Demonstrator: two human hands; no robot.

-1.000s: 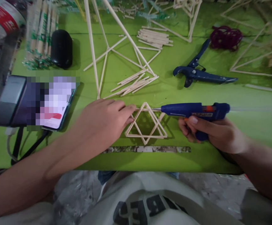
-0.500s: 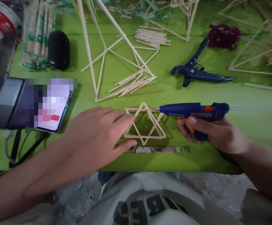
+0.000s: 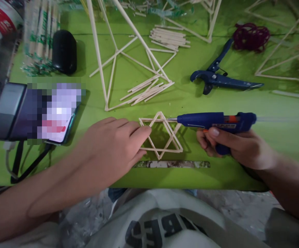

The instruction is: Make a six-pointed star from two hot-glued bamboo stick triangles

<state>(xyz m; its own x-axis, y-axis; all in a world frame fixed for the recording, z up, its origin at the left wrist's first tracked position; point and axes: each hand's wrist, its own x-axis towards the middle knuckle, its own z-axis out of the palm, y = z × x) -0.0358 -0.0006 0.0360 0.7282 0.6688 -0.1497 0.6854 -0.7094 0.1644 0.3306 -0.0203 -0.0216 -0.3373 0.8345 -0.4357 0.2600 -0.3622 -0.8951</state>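
A six-pointed star of thin wooden sticks (image 3: pixel 161 150) lies near the table's front edge. My left hand (image 3: pixel 118 141) is closed on the star's left side, fingers above and thumb below, hiding its left corner. A blue hot glue gun (image 3: pixel 201 119) is in my right hand (image 3: pixel 232 143), with fingers wrapped round its handle. The gun's metal nozzle points left and meets the star's upper stick, close to the top point. A clear glue stick (image 3: pixel 283 119) sticks out of its back end. Below the star lies a narrow, stained strip (image 3: pixel 175 164).
Behind the star stand a large stick frame (image 3: pixel 97 62) and loose sticks (image 3: pixel 149 91). Blue cutters (image 3: pixel 226 81) and purple cord (image 3: pixel 251 38) lie back right. At left are a phone (image 3: pixel 59 127), a black case (image 3: pixel 64 51) and bagged sticks (image 3: pixel 39 31).
My left thumb has drawn in against the star's lower left side. The nozzle remains at the upper stick, and the whole view has shifted slightly.
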